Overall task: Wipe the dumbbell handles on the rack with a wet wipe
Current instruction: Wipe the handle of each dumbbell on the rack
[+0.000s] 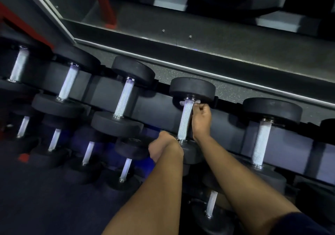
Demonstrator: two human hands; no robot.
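Black dumbbells with knurled silver handles lie in a row on the dark rack (157,104). My right hand (201,120) pinches a white wet wipe (188,101) wrapped round the far end of one handle (184,122), just under that dumbbell's far head (192,87). My left hand (163,147) grips the near head of the same dumbbell (192,153); its fingers are hidden behind the wrist.
Neighbouring dumbbell handles lie to the left (124,98) and to the right (262,142). A lower tier holds more dumbbells (125,169). Behind the rack runs a mirror with a metal frame (199,53). Speckled floor shows between rack and mirror.
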